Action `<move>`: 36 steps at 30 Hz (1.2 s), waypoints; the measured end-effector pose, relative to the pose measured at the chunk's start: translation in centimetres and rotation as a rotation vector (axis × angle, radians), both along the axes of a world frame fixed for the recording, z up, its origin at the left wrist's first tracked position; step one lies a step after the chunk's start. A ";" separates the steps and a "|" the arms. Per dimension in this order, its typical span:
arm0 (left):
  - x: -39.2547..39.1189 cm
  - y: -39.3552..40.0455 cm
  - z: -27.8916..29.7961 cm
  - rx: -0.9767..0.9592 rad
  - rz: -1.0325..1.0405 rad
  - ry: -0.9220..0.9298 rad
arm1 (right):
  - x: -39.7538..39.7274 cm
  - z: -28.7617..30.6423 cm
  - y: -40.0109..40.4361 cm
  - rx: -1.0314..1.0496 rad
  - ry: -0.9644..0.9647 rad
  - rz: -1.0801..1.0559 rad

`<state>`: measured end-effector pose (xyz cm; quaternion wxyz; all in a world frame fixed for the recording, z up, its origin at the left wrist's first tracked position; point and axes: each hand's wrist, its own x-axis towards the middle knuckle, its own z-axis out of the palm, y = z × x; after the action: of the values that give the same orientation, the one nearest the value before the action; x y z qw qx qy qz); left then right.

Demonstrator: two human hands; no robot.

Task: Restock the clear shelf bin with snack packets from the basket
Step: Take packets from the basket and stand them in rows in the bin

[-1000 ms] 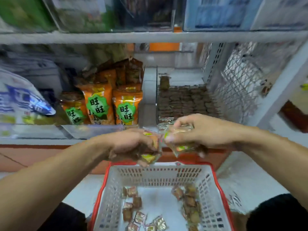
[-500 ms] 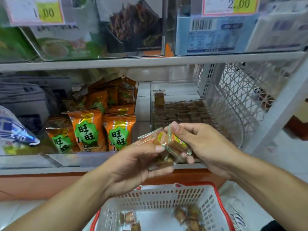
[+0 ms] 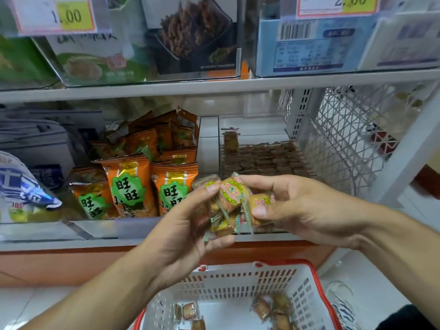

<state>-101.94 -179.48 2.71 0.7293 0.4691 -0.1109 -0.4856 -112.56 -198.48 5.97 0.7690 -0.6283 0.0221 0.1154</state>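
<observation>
Both hands have risen from above the basket [image 3: 307,279] to bin height, carrying packets [image 3: 232,206] with them. Step in hand: transfer from basket to bin [image 3: 262,160], probably sorting the bundle before placement. Left hand [image 3: 188,225] lies palm up, fingers curled round the packets; right hand [image 3: 295,210] pinches one packet between thumb and fingers. The bundle hangs just in front of the bin. Next move calls for a forward reach over the bin's front wall and a controlled release; more packets lie in the basket
</observation>
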 end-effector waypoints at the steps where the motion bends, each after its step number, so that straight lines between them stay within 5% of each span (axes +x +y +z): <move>1: 0.0 0.0 0.0 -0.003 -0.007 -0.010 | 0.0 0.2 -0.2 0.004 0.008 0.006; 10: 0.2 0.0 -0.7 0.041 0.036 -0.029 | 0.3 0.0 -0.9 0.087 0.124 -0.158; 33: 0.0 0.2 -0.1 0.060 -0.077 -0.150 | -0.7 1.4 -2.0 -0.002 0.184 0.023; 36: -0.1 -0.1 -0.4 0.035 -0.001 -0.182 | -0.5 1.1 -1.8 0.128 0.202 -0.043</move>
<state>-102.09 -179.56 2.35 0.7075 0.5238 -0.1686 -0.4434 -113.05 -200.24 7.10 0.8037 -0.5626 0.1054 0.1628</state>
